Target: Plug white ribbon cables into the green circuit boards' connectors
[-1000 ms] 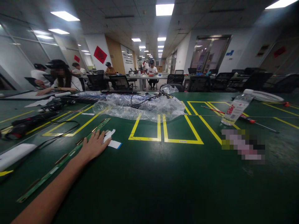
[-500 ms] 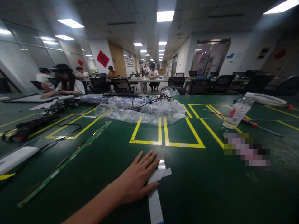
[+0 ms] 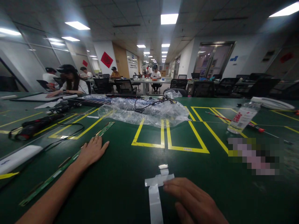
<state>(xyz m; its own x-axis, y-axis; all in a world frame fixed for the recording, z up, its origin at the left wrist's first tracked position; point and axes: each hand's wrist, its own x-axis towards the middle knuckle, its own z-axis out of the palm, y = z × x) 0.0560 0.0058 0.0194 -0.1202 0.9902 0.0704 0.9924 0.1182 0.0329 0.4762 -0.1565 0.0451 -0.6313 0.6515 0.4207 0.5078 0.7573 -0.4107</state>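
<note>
My left hand (image 3: 92, 152) lies flat with fingers stretched out on a long narrow green circuit strip (image 3: 59, 166) that runs diagonally across the green table mat (image 3: 121, 183). My right hand (image 3: 195, 203) rests low at the frame's bottom, fingers extended, its fingertips touching a white flat ribbon cable (image 3: 156, 194) with a cross-shaped end. The cable lies flat on the mat and runs off the bottom edge.
A crumpled clear plastic bag (image 3: 144, 112) with black wires lies further back across yellow tape boxes (image 3: 170, 138). A plastic bottle (image 3: 243, 118) and a red-handled screwdriver (image 3: 255, 128) lie at the right. Black tools and cable (image 3: 35, 127) sit left. Other people sit at distant tables.
My left hand slid the white ribbon cable from beside the green strip to the near middle, let it go and went back onto the strip. My right hand came in and touches the cable.
</note>
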